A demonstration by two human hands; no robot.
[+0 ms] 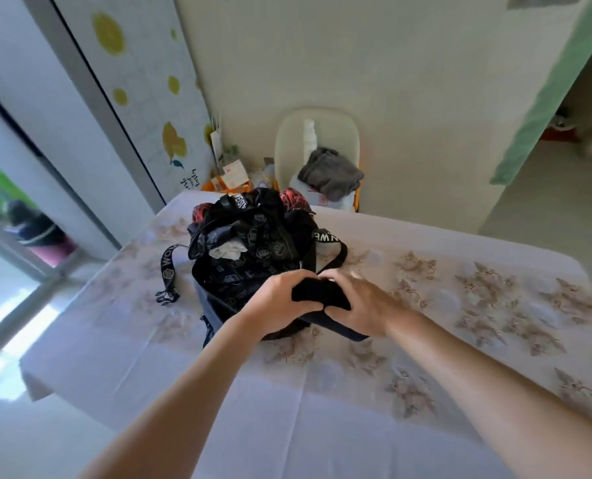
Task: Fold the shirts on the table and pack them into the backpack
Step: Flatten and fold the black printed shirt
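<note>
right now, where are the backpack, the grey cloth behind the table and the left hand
backpack (263, 250): head view, its patterned black front
grey cloth (331, 174): head view, middle of the folds
left hand (280, 299): head view, back of the hand

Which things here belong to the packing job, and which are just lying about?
Job: backpack; white garment in its opening; black fabric, gripped by left hand and right hand; table.
Lying about: grey cloth on chair; papers in the corner.
</note>
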